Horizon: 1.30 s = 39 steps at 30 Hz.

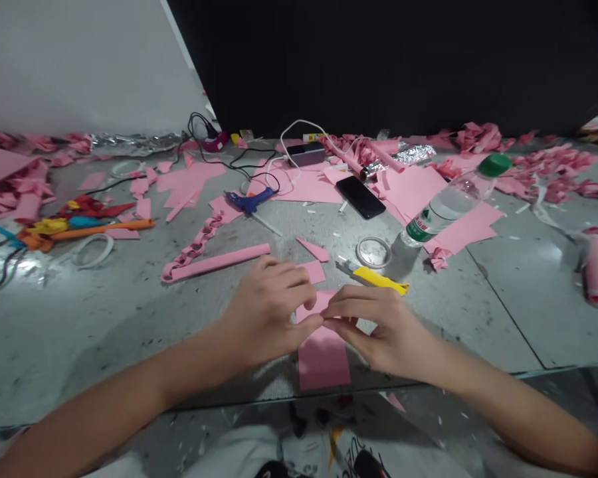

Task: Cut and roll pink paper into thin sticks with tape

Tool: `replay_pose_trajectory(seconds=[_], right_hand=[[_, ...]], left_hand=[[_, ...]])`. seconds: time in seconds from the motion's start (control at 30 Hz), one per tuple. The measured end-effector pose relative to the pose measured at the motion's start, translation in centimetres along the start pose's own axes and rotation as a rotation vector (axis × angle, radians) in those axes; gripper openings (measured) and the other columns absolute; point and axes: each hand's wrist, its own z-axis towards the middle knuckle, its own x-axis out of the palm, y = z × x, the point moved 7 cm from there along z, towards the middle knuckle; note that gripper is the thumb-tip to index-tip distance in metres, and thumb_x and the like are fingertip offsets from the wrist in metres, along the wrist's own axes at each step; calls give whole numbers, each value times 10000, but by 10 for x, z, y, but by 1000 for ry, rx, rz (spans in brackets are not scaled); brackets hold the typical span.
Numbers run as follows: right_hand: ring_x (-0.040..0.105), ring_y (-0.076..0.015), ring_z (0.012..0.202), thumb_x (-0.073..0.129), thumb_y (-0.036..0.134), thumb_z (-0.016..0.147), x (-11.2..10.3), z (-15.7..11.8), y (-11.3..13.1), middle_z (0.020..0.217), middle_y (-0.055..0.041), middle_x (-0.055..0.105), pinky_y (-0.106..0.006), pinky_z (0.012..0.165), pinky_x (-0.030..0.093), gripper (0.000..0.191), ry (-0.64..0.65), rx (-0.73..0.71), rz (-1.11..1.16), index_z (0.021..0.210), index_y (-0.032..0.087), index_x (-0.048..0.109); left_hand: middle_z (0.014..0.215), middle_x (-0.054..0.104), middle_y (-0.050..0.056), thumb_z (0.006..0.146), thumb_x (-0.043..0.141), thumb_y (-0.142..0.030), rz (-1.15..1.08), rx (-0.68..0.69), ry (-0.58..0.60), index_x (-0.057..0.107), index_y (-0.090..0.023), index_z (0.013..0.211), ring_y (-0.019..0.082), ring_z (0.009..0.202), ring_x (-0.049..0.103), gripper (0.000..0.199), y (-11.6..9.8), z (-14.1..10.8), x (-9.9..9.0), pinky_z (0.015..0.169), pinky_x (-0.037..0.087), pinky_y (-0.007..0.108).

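Observation:
A pink paper strip [323, 362] lies on the grey table near its front edge, under both hands. My left hand [274, 309] is over its left side, fingers curled but apart, the thumb tip meeting the right hand's fingertips. My right hand [379, 325] has thumb and fingers pinched together above the strip; whatever is between them is too small to make out. Just behind the hands are a small pink piece [313, 271] and a yellow utility knife [379, 279]. A rolled pink tube [222, 262] with a curled paper chain [199, 240] lies left of them.
Farther back are a blue glue gun [250, 200], a black phone [360, 196], a tape roll [373, 252] and a tilted water bottle [451, 202]. Orange and red pieces [87, 219] lie left. Crumpled pink paper [553, 169] lines the back; a pink roll [597, 269] is right.

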Motion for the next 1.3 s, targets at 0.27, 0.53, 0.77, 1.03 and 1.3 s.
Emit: replay_pose_trajectory(seconds=[0.27, 0.53, 0.77, 1.03, 1.3], right_hand=[[503, -119, 634, 632, 11, 888, 3, 5, -12, 734, 18, 637, -268, 606, 368, 188, 62, 127, -22, 832, 182, 688], [514, -118, 703, 575, 226, 1100, -2, 4, -30, 816, 17, 620, -255, 640, 399, 193, 87, 240, 86, 922, 195, 644], [645, -151, 819, 592, 191, 1101, 0, 8, -18, 930, -30, 769, -284, 745, 474, 162, 153, 129, 126, 1043, 194, 744], [654, -169, 806, 570, 199, 1122, 4, 12, 0, 953, -54, 750, -317, 718, 415, 202, 437, -26, -251, 1063, 170, 760], [601, -198, 741, 629, 86, 1007, 18, 14, 8, 831, -59, 690, -379, 592, 213, 203, 565, -257, -620, 836, 179, 687]], left_hand=[[847, 717, -8, 938, 800, -310, 62, 51, 47, 649, -195, 828, 197, 821, 666, 220, 0, -1, 8, 859, 370, 401], [835, 723, -14, 951, 831, -393, -63, -53, -13, 658, -198, 826, 183, 798, 648, 290, 17, -9, 7, 853, 405, 388], [839, 735, -18, 926, 864, -381, -78, -42, -26, 664, -198, 835, 177, 797, 653, 286, 12, -7, 3, 849, 407, 380], [845, 726, -33, 881, 818, -262, -56, -52, 130, 656, -202, 799, 179, 834, 666, 192, 10, -1, 10, 841, 361, 387], [846, 706, -24, 899, 747, -213, -19, -51, 206, 659, -203, 824, 195, 833, 658, 116, 13, 3, 22, 855, 358, 423]])
